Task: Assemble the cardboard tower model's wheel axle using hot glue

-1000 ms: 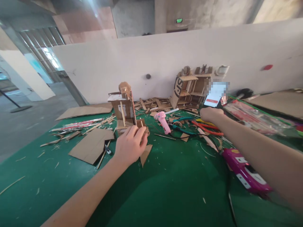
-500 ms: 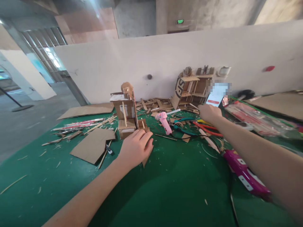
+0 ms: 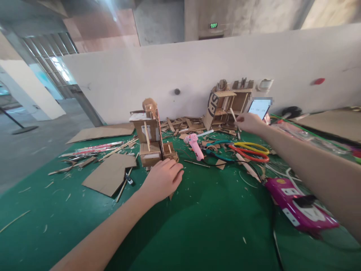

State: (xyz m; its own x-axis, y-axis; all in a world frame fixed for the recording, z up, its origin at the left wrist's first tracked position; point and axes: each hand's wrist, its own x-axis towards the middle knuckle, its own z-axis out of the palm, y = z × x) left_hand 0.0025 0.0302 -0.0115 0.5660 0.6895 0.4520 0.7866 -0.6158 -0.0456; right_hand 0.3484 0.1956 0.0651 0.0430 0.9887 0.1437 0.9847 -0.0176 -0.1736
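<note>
My left hand (image 3: 163,178) is low over the green table with its fingers curled together. A brown piece of cardboard (image 3: 171,196) pokes out beneath it, mostly hidden by the palm. Just beyond the fingertips stands a cardboard model (image 3: 150,131) with a round top piece and a thin wooden post. My right hand (image 3: 250,123) reaches out at the far right, its fingers pinched on a short pale stick (image 3: 232,114) that stands tilted. Behind that hand leans a phone (image 3: 260,107) with digits on its screen.
A pink glue gun (image 3: 195,146) lies mid-table, near pliers with yellow handles (image 3: 251,146) and orange handles (image 3: 248,153). A magenta power strip (image 3: 299,207) sits under my right forearm. Cardboard shelves (image 3: 222,105) stand by the wall among scraps. A cardboard sheet (image 3: 108,175) lies left.
My right hand has drawn back and down from the phone, and the stick in its fingers now points more upright. The phone's screen has changed to digits. My left hand has barely moved.
</note>
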